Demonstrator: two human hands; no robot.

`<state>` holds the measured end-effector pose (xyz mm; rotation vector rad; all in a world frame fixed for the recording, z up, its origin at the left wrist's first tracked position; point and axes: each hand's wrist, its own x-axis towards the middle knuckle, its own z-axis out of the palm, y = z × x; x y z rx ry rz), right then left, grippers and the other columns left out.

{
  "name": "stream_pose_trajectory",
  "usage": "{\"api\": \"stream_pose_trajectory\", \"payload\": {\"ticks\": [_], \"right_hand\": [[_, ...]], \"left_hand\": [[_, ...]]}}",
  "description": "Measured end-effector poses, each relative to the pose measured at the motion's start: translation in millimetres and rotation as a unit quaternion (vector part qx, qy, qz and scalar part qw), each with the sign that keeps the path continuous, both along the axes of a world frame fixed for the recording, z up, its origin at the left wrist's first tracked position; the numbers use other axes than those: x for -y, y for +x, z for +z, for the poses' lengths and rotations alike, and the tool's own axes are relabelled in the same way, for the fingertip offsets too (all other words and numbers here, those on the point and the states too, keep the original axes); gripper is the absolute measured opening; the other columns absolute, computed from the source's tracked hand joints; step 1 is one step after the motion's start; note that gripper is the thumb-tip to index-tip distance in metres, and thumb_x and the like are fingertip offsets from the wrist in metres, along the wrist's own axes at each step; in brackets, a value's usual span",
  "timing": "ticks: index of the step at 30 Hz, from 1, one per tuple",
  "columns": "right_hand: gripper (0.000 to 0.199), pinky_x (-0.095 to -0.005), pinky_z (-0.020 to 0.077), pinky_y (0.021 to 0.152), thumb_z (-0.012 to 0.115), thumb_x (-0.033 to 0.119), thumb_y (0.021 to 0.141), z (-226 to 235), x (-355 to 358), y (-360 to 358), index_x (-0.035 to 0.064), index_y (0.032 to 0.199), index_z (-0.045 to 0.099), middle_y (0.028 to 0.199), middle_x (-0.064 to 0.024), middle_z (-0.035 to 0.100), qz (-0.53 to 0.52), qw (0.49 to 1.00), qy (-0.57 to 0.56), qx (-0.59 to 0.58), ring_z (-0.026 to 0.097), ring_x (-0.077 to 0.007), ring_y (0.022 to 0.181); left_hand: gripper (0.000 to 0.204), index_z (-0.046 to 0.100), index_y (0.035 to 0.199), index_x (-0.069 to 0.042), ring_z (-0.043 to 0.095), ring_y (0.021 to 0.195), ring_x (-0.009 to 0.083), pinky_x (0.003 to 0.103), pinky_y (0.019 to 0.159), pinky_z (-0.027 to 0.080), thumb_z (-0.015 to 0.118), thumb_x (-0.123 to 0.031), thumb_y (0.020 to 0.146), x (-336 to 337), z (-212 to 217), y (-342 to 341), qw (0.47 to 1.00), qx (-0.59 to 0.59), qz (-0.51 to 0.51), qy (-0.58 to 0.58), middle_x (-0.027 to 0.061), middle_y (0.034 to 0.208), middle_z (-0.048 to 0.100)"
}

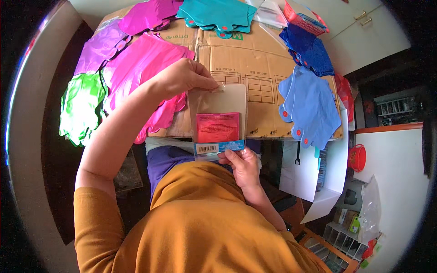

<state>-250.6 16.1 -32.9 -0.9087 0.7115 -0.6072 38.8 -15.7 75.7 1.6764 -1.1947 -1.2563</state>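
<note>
Hands [182, 77] [241, 164] pinch clear packet [217, 120] at top and bottom, long axis pointing away.

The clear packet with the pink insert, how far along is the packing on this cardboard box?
Done: no filled packets can be told apart. In hand: the left hand pinches the top of the clear packet, the right hand holds its bottom; a pink insert sits inside. Left: pink balloons, purple balloons, green balloons, teal balloons and blue balloons lie loose on the cardboard box.
</note>
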Motion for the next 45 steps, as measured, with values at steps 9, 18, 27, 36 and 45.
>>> {"api": "stream_pose_trajectory", "payload": {"ticks": [9, 18, 27, 36, 45], "right_hand": [[0.01, -0.0296, 0.0546, 0.074, 0.067, 0.011, 0.095, -2.4, 0.8, -2.7, 0.0033, 0.101, 0.069, 0.091, -0.0057, 0.073, -0.004, 1.0, 0.003, -0.004, 0.067, -0.0123, 0.078], [0.011, -0.029, 0.0538, 0.075, 0.067, 0.009, 0.095, -3.8, -4.7, -2.1, 0.0039, 0.104, 0.069, 0.093, -0.0031, 0.073, 0.017, 1.0, 0.004, -0.003, 0.066, -0.0112, 0.081], [0.012, -0.0285, 0.0529, 0.078, 0.066, 0.009, 0.095, -2.3, -6.4, -2.6, 0.0048, 0.106, 0.069, 0.096, -0.0011, 0.072, 0.024, 0.999, 0.014, -0.019, 0.065, -0.0098, 0.084], [0.017, -0.0321, 0.0564, 0.076, 0.069, 0.013, 0.094, -11.1, -7.3, -3.4, 0.0022, 0.107, 0.066, 0.094, -0.0092, 0.072, 0.003, 1.0, -0.017, -0.016, 0.069, -0.0172, 0.083], [0.013, -0.0288, 0.0565, 0.071, 0.069, 0.013, 0.094, -4.5, -8.4, -3.1, 0.0033, 0.103, 0.068, 0.09, -0.0046, 0.072, 0.0, 1.0, 0.022, -0.014, 0.067, -0.0125, 0.078]], "left_hand": [[0.021, 0.072, 0.096, 0.002, 0.064, 0.08, 0.01, 0.025, 0.077, 0.052, 0.073, -0.018, 0.09, 2.0, -9.7, -8.0, 0.989, -0.115, 0.084, -0.028, 0.0041, 0.087, 0.072], [0.027, 0.072, 0.092, -0.001, 0.059, 0.068, 0.0068, 0.024, 0.06, 0.047, 0.074, -0.027, 0.091, 7.4, -8.7, -7.1, 0.996, 0.074, -0.032, -0.039, -0.0008, 0.078, 0.068], [0.03, 0.072, 0.086, -0.003, 0.052, 0.059, 0.0045, 0.024, 0.051, 0.04, 0.073, -0.033, 0.091, 4.6, -4.2, -8.0, 0.998, 0.064, -0.004, 0.017, -0.0047, 0.07, 0.063], [0.036, 0.074, 0.092, -0.001, 0.058, 0.066, 0.0077, 0.028, 0.06, 0.048, 0.068, -0.036, 0.095, 0.6, -3.0, -6.5, 0.999, 0.024, 0.02, -0.022, -0.0015, 0.074, 0.067], [0.029, 0.073, 0.093, 0.002, 0.059, 0.067, 0.0071, 0.027, 0.06, 0.048, 0.073, -0.028, 0.092, -0.8, -2.1, -1.3, 0.99, 0.133, -0.03, 0.022, 0.0009, 0.076, 0.069]]}}
